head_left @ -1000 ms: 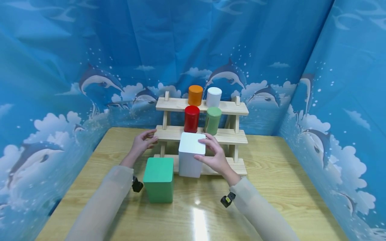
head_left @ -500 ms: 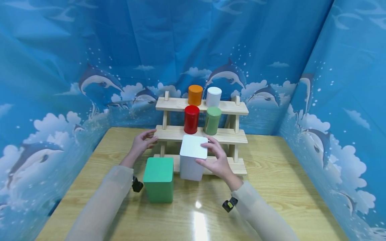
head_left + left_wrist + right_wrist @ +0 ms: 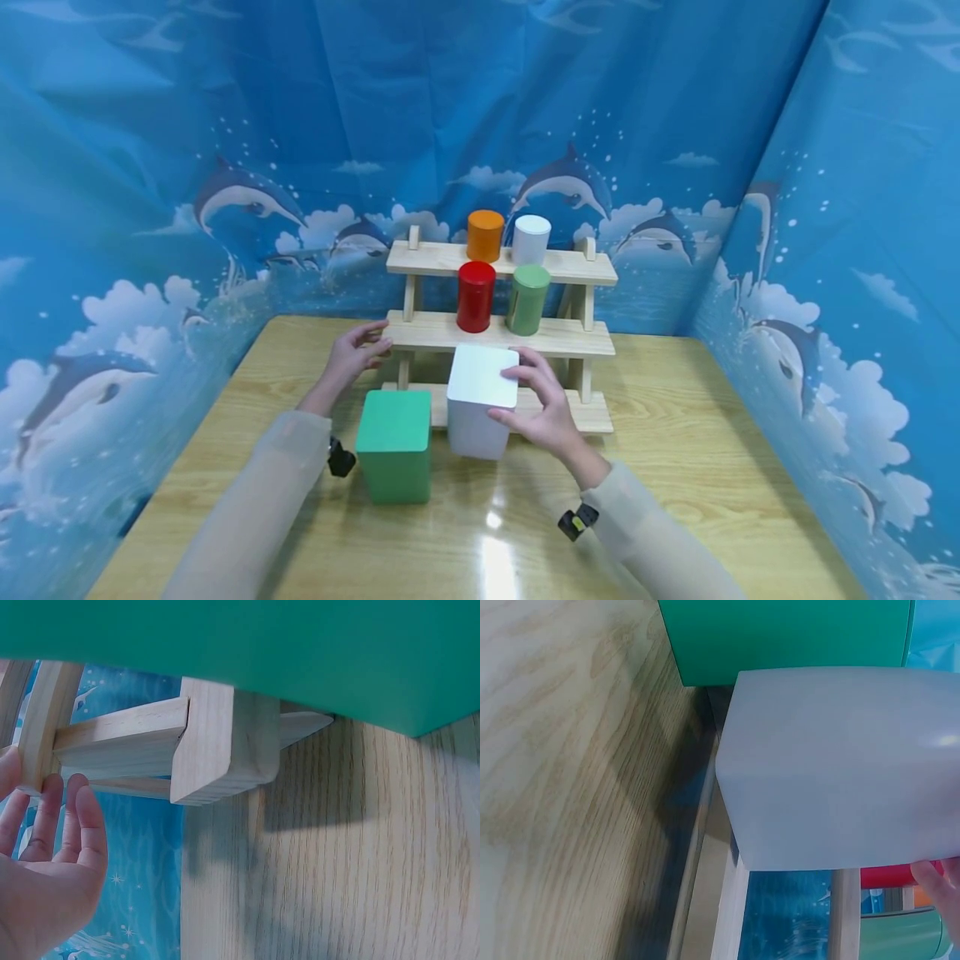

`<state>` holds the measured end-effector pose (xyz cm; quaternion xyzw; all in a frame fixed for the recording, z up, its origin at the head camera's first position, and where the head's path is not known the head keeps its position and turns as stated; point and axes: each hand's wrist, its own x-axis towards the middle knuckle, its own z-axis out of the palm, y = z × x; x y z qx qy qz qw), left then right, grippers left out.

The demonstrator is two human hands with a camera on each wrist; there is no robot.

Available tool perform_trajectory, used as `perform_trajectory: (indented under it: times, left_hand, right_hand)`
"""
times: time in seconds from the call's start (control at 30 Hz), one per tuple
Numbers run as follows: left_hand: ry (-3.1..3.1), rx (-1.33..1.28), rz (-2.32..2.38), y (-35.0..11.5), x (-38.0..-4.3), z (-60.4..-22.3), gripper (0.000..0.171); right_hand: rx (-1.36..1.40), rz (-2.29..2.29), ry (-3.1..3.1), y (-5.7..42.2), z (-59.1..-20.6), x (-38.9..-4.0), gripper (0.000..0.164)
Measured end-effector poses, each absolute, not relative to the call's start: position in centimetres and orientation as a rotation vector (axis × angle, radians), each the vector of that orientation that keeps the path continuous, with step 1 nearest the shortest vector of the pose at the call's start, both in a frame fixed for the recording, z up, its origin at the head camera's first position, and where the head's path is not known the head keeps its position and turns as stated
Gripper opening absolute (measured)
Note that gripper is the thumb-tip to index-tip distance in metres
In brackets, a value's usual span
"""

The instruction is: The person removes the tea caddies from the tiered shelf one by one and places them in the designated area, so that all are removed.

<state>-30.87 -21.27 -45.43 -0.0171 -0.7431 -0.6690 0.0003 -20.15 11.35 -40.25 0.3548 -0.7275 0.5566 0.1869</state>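
Observation:
My right hand point(image 3: 543, 404) grips a white square box point(image 3: 480, 427) near its top right edge, thumb in front and fingers on the lid. The box is upright, slightly tilted, before the lowest shelf of a wooden three-tier stand point(image 3: 577, 337). In the right wrist view, the white box point(image 3: 840, 772) hangs over the lowest board, a shadow beside it. My left hand point(image 3: 352, 358) holds the left end of the middle board; in the left wrist view, its fingertips point(image 3: 52, 784) are at that board's edge. A green square box point(image 3: 393, 450) stands on the table, left of the white one.
On the top shelf stand an orange can point(image 3: 485, 237) and a white can point(image 3: 531, 242). A red can point(image 3: 476, 298) and a light green can point(image 3: 528, 302) stand on the middle shelf. Blue dolphin-print curtains point(image 3: 480, 108) enclose the wooden table point(image 3: 675, 433) at back and sides.
My right hand has brought the white box slightly toward me and a little to the right, away from the red can. The left hand and green box have stayed in place.

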Motion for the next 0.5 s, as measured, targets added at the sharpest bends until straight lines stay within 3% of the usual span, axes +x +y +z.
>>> perform_trajectory:
  times: [0.5]
  left_hand:
    - [-2.322, -0.055, -2.179, -21.3, -31.0, -45.2, 0.051]
  right_hand:
    - [1.036, 1.561, -2.03, 11.6, -40.2, -18.0, 0.048]
